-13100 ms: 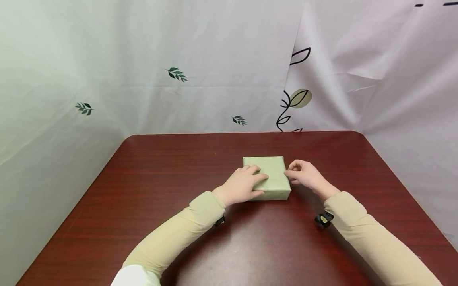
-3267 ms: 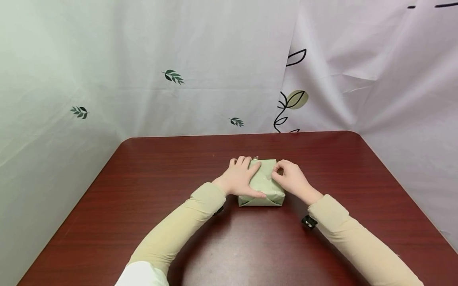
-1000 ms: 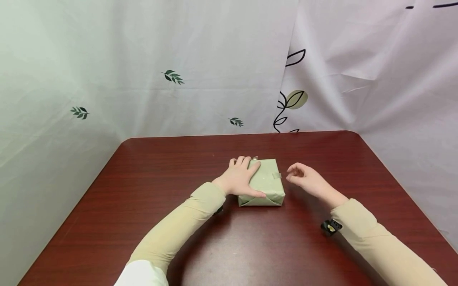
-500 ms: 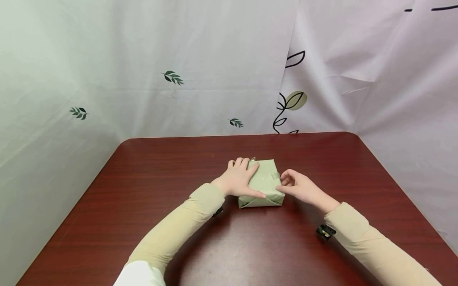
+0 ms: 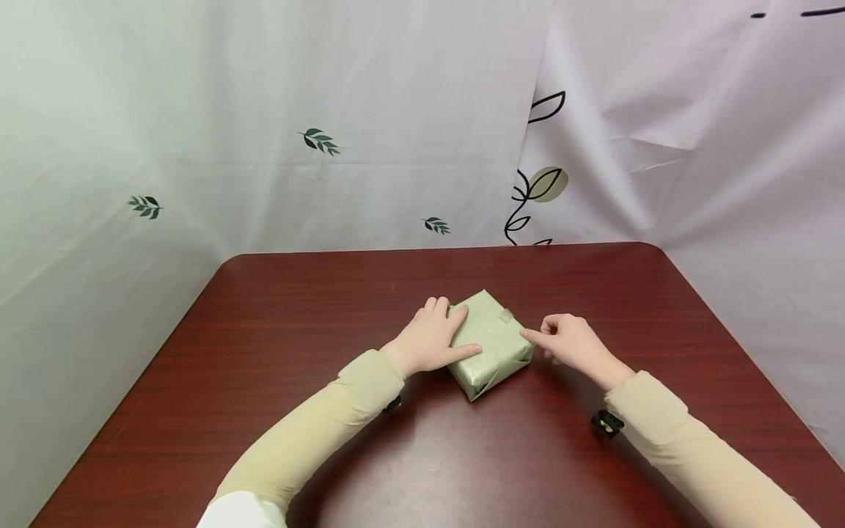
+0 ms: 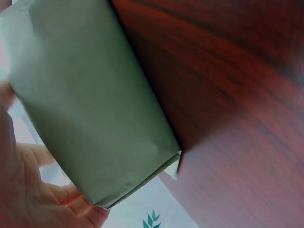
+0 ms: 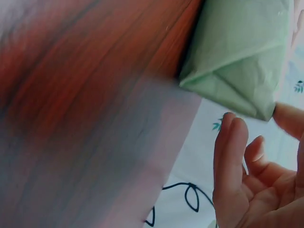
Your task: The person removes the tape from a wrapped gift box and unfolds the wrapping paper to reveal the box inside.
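A flat box wrapped in pale green paper [image 5: 488, 337] lies skewed on the table, one corner toward me. A short tape strip [image 5: 505, 315] sits on its far right edge. My left hand [image 5: 429, 339] rests on the box's left part, thumb and forefinger spread on top; in the left wrist view, its other fingers [image 6: 66, 194] lie along the edge. My right hand [image 5: 573, 343] is at the right corner. In the right wrist view, the thumb [image 7: 289, 118] touches that corner beside a folded paper end [image 7: 242, 85], with the other fingers loosely bent, apart from the box.
The dark red wooden table [image 5: 317, 293] has rounded far corners. White cloth with leaf prints [image 5: 396, 147] hangs behind it and at both sides. Each sleeve has a small black wrist device, such as the right one [image 5: 606, 424].
Earlier, my right fingers pressed at the box's right edge, where tape then showed; the hand drew away and returned. Within the last half second the box has turned counter-clockwise, its folded front swinging rightward.
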Demonstrator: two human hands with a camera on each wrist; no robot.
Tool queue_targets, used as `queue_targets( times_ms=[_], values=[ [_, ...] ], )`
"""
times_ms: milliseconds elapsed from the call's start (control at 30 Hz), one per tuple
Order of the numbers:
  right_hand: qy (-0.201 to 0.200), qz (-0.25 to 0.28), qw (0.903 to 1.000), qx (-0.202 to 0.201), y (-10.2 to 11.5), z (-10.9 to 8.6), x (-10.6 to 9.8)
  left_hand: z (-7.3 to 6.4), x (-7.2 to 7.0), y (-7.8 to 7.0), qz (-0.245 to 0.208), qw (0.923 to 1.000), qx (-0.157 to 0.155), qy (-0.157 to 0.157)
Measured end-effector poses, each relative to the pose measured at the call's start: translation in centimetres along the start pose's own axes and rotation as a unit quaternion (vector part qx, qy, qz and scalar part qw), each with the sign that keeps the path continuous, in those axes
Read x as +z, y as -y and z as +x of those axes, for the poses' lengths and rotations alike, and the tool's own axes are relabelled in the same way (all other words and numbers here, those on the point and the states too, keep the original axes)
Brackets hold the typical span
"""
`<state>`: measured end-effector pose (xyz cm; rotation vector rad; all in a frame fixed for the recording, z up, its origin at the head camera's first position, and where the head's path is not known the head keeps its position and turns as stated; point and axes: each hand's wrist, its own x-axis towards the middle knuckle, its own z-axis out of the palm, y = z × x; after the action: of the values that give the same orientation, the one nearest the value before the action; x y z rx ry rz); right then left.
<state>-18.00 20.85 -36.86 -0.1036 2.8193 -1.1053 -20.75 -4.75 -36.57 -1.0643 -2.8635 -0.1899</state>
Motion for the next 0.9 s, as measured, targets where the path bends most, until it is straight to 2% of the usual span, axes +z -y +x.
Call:
queue_targets(
  times_ms=[133,300,400,533,600,667,833,900],
  values=[
    [0.037,0.057,0.9977,0.003,0.3,-0.7,0.3,-0.4,-0.1,-0.3,-0.026,0.9996,-0.008,-0.005],
    [0.097,0.136,0.9859,-0.015,0.7,-1.2,0.6,-0.3,-0.5,0.1,-0.079,0.9963,-0.033,0.005],
    [0.105,0.155,0.9817,-0.036,0.9,-1.3,0.7,-0.1,-0.7,0.7,-0.111,0.9929,-0.043,0.010],
    [0.090,0.157,0.9824,-0.046,0.6,-0.9,0.7,0.0,-0.9,1.5,-0.162,0.9852,-0.052,0.018],
    [0.081,0.153,0.9835,-0.051,0.4,-0.6,0.7,-0.1,-1.0,1.8,-0.201,0.9774,-0.060,0.027],
    [0.073,0.152,0.9842,-0.053,0.3,-0.3,0.8,-0.1,-0.9,2.0,-0.247,0.9657,-0.073,0.033],
    [0.058,0.148,0.9860,-0.050,0.3,0.4,0.8,0.0,-0.4,2.6,-0.369,0.9219,-0.111,0.037],
    [0.058,0.151,0.9858,-0.045,0.3,0.7,0.8,0.0,-0.3,2.8,-0.398,0.9088,-0.121,0.034]
  ],
)
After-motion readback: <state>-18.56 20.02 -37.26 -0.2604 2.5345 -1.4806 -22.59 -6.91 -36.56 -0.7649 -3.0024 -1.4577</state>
